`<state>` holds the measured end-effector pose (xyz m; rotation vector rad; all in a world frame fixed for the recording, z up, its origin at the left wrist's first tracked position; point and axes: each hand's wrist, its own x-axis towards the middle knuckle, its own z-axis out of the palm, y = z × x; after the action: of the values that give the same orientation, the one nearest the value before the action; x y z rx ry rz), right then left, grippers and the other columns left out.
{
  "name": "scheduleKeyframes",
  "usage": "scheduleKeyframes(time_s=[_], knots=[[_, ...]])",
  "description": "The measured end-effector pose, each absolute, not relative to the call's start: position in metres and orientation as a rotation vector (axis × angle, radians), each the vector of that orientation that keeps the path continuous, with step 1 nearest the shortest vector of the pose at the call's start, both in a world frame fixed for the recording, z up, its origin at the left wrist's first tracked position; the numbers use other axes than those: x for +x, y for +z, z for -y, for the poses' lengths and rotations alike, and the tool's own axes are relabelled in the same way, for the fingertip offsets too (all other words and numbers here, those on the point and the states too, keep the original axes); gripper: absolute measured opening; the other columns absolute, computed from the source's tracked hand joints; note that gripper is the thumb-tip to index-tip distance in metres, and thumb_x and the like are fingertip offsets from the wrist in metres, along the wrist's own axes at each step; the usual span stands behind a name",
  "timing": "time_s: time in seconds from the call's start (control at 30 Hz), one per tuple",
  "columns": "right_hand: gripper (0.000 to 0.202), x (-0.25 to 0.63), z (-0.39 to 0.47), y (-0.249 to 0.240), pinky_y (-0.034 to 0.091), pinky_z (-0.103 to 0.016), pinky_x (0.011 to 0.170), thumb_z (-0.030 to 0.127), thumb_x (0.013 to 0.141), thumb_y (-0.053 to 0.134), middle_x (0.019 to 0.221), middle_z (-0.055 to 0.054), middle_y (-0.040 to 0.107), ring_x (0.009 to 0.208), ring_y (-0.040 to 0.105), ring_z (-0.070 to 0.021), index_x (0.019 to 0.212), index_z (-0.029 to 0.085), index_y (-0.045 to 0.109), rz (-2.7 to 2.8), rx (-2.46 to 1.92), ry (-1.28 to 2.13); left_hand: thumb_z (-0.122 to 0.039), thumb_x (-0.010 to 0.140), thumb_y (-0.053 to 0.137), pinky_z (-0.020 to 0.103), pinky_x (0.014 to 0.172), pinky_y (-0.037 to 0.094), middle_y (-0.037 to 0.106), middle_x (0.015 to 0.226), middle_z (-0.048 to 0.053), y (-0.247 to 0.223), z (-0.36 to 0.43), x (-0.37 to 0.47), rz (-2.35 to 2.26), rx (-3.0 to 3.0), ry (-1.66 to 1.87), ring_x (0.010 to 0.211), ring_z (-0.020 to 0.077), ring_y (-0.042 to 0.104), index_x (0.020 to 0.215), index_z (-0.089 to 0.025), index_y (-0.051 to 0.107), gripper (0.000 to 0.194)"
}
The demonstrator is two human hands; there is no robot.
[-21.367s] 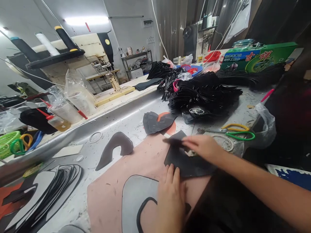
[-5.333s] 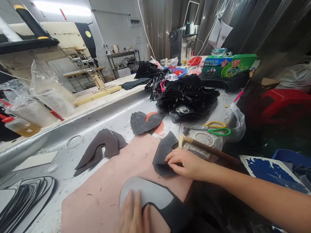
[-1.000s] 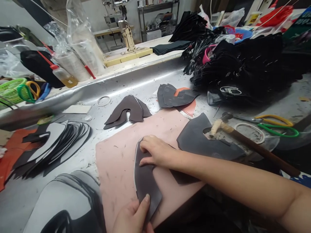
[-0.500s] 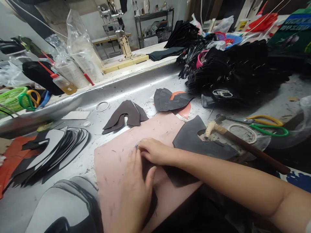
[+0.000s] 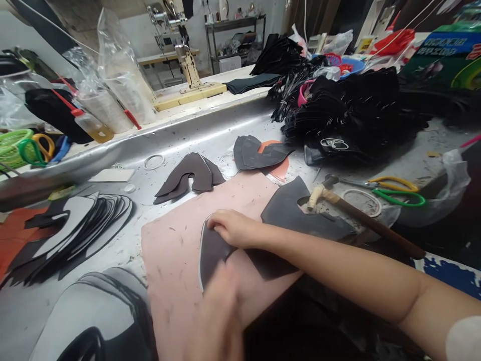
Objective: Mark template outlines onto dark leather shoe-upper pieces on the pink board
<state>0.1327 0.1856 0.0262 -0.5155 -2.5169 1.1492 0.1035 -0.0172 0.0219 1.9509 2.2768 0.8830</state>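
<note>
A dark, curved leather piece [image 5: 213, 253] with a pale edge lies on the pink sheet [image 5: 169, 260]. My right hand [image 5: 233, 228] has its fingers curled down on the upper end of that piece, closed at its edge. My left hand [image 5: 218, 316] is near the piece's lower end, smeared by motion, so its fingers cannot be made out. Part of the dark piece shows below my right forearm. Another dark grey cut piece [image 5: 280, 203] lies to the right of my right hand, partly behind the arm.
A hammer [image 5: 361, 218] and scissors with yellow and green handles [image 5: 398, 193] lie at the right. Stacked cut pieces [image 5: 101, 220] stand at the left. Dark cut pieces [image 5: 191, 175] lie beyond the sheet. A large black bundle [image 5: 345, 115] sits at the back right.
My left hand has moved down and toward me, off the edge of the dark piece, uncovering more of it. My right hand stays at the upper end. The view has shifted slightly.
</note>
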Motion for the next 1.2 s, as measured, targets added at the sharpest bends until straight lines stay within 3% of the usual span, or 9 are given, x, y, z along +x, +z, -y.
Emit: scheduleKeyframes(time_s=[0.13, 0.3, 0.43, 0.63, 0.73, 0.8, 0.87, 0.97, 1.2], knots=[[0.028, 0.152, -0.173, 0.023, 0.044, -0.033, 0.093, 0.003, 0.084, 0.042, 0.108, -0.011, 0.063, 0.103, 0.056, -0.0167, 0.103, 0.011, 0.060, 2.492, -0.533, 1.090, -0.024, 0.089, 0.030, 0.035, 0.107, 0.036, 0.047, 0.137, 0.010, 0.032, -0.058, 0.045, -2.381, 1.750, 0.686, 0.128, 0.0186, 0.042, 0.130, -0.009, 0.046, 0.046], [0.070, 0.225, -0.127, 0.010, 0.021, -0.049, 0.113, 0.037, 0.085, 0.056, 0.149, -0.017, 0.025, 0.139, 0.016, -0.0276, 0.143, 0.009, 0.029, 2.795, -0.467, 0.751, -0.028, 0.088, 0.037, 0.045, 0.112, 0.024, 0.038, 0.143, 0.008, 0.013, -0.081, 0.041, -2.361, 1.754, 0.539, 0.134, 0.0227, 0.032, 0.133, -0.013, 0.044, 0.048], [0.090, 0.265, -0.104, 0.010, 0.020, -0.045, 0.114, 0.052, 0.077, 0.062, 0.149, -0.019, 0.017, 0.139, 0.011, -0.0288, 0.145, 0.008, 0.022, 2.963, -0.424, 0.718, -0.037, 0.086, 0.043, 0.051, 0.113, 0.016, 0.033, 0.145, 0.015, 0.014, -0.100, 0.048, -2.421, 1.698, 0.536, 0.136, 0.0289, 0.027, 0.135, -0.006, 0.040, 0.058], [0.102, 0.267, -0.101, 0.016, 0.018, -0.044, 0.114, 0.041, 0.069, 0.075, 0.147, -0.017, 0.018, 0.138, 0.014, -0.0277, 0.146, 0.014, 0.012, 2.942, -0.432, 0.764, -0.038, 0.087, 0.041, 0.054, 0.112, 0.011, 0.031, 0.147, 0.019, 0.025, -0.157, 0.015, -2.546, 1.446, 0.766, 0.139, 0.0307, 0.016, 0.131, -0.010, 0.044, 0.053], [0.104, 0.266, -0.103, 0.018, 0.017, -0.043, 0.113, 0.035, 0.069, 0.076, 0.147, -0.015, 0.015, 0.137, 0.013, -0.0272, 0.145, 0.017, 0.008, 2.928, -0.443, 0.827, -0.034, 0.089, 0.035, 0.050, 0.112, 0.017, 0.030, 0.147, 0.018, 0.039, -0.146, -0.002, -2.569, 1.205, 0.941, 0.139, 0.0273, 0.018, 0.128, -0.010, 0.046, 0.048], [0.103, 0.266, -0.104, 0.018, 0.016, -0.043, 0.113, 0.032, 0.069, 0.075, 0.147, -0.014, 0.014, 0.137, 0.011, -0.0269, 0.145, 0.018, 0.006, 2.922, -0.430, 0.869, -0.038, 0.089, 0.030, 0.046, 0.109, 0.029, 0.043, 0.139, 0.017, 0.047, -0.125, -0.004, -2.519, 1.011, 1.016, 0.131, 0.0259, 0.037, 0.126, -0.011, 0.049, 0.049], [0.100, 0.266, -0.105, 0.018, 0.015, -0.043, 0.113, 0.029, 0.071, 0.074, 0.147, -0.014, 0.013, 0.137, 0.011, -0.0269, 0.145, 0.017, 0.007, 2.914, -0.416, 0.897, -0.046, 0.086, 0.032, 0.043, 0.093, 0.046, 0.059, 0.121, 0.017, 0.052, -0.104, 0.002, -2.407, 0.832, 1.026, 0.103, 0.0241, 0.062, 0.126, -0.013, 0.048, 0.054], [0.094, 0.266, -0.106, 0.020, 0.015, -0.044, 0.113, 0.030, 0.073, 0.071, 0.148, -0.015, 0.014, 0.137, 0.011, -0.0276, 0.145, 0.015, 0.013, 2.911, -0.416, 0.952, -0.053, 0.077, 0.048, 0.036, 0.072, 0.054, 0.068, 0.100, 0.014, 0.060, -0.084, 0.018, -2.217, 0.724, 0.966, 0.074, 0.0199, 0.067, 0.124, -0.010, 0.049, 0.064], [0.066, 0.271, -0.119, 0.048, 0.029, -0.039, 0.110, 0.037, 0.089, 0.051, 0.149, -0.011, 0.025, 0.137, 0.024, -0.0231, 0.146, 0.021, 0.023, 2.519, -0.582, 0.956, -0.052, 0.076, 0.054, 0.038, 0.091, 0.045, 0.068, 0.103, -0.001, 0.118, -0.049, 0.035, -2.420, 1.099, 1.047, 0.100, 0.0245, 0.059, 0.094, -0.030, 0.069, 0.032]])
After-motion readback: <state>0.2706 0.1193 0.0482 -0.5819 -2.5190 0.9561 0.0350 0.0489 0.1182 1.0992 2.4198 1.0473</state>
